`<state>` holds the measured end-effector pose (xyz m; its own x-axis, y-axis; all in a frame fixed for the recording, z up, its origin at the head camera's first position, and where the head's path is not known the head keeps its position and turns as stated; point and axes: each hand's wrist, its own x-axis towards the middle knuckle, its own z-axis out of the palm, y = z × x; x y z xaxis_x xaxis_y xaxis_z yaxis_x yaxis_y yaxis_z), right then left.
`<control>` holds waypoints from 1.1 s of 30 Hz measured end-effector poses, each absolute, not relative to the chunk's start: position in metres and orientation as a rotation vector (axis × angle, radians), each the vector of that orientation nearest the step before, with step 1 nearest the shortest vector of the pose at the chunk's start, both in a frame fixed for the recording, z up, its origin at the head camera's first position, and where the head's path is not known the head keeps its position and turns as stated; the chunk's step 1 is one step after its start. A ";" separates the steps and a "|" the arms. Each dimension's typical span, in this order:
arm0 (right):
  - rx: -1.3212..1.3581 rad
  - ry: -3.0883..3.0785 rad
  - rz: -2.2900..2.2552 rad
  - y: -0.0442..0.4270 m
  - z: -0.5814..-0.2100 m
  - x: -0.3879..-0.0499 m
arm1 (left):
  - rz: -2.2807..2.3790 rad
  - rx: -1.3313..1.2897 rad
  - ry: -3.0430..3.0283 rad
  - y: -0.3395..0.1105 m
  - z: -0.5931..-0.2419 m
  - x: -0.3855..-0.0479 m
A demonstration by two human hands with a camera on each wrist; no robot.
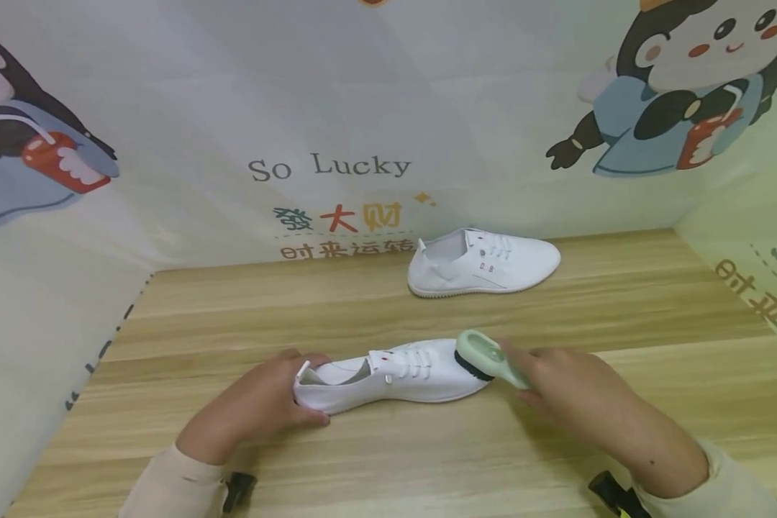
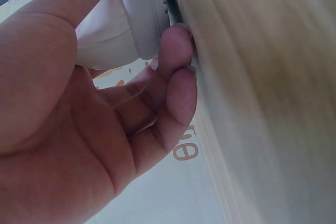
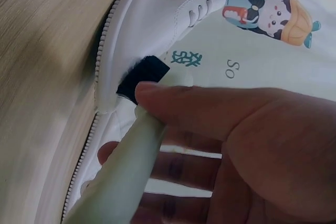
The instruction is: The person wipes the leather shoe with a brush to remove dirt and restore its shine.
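Note:
A white lace-up shoe (image 1: 356, 394) rests upright on the wooden surface, its toe toward the right. My left hand (image 1: 268, 396) grips it round the heel; in the left wrist view the thumb and curled fingers (image 2: 176, 51) lie at either side of the heel. My right hand (image 1: 557, 378) holds a pale green brush (image 1: 482, 351) by its handle. The brush's dark bristles (image 3: 144, 76) touch the shoe's toe in the right wrist view. Part of the handle is hidden by the right hand in the head view.
A second white shoe (image 1: 518, 262) stands farther back by the rear wall, toe also to the right. Printed cloth walls (image 1: 337, 93) with cartoon figures and lettering enclose the wooden tabletop (image 1: 388, 467) at the back and sides.

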<state>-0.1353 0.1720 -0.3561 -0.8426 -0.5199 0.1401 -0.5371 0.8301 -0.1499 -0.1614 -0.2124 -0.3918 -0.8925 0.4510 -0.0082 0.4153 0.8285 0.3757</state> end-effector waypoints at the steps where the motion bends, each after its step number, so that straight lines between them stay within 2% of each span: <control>1: 0.847 -2.913 0.276 0.172 -0.356 -0.135 | 0.565 0.690 2.914 -0.212 -0.392 -0.161; 33: 0.805 -2.981 0.283 0.174 -0.358 -0.138 | 0.573 0.641 2.910 -0.211 -0.393 -0.161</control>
